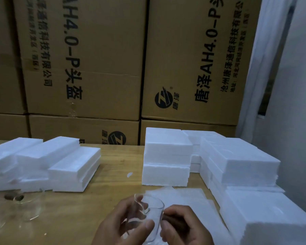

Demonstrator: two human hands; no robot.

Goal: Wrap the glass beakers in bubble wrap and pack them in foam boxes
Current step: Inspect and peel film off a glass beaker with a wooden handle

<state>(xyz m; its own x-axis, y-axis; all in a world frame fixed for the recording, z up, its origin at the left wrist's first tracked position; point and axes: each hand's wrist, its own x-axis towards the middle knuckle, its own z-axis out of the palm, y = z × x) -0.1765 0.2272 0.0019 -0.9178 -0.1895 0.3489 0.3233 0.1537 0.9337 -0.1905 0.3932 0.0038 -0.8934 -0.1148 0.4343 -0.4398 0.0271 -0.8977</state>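
We face a wooden table [117,161] set against a wall of stacked cardboard boxes [95,68] printed with black lettering. A pale wall [293,121] runs down the right side.

Low in the middle, over the near part of the table, we hold a clear glass beaker [149,212] between both hands, tilted rather than upright. Our left hand [120,227] wraps it from the left, with the thumb across the near side and the fingers curled round the far side. Our right hand [182,225] closes its fingers on a dark brown part [173,221] at the beaker's right side. The blur keeps us from telling exactly what that part is.

Just beyond and to the right of the hands, a white sheet of wrap [189,197] lies flat on the table, its far edge near a stack of white foam boxes [166,156]. More foam boxes [240,165] stand to the right of that stack, and a large one [265,218] sits nearest us at the right edge.

Across the table, well apart from these, another group of foam boxes [48,161] lies to the left. In front of them rests more clear glassware [28,211], blurred, with a small brown piece [13,197] at its top. A small white scrap [129,174] lies on the bare wood between the two groups.
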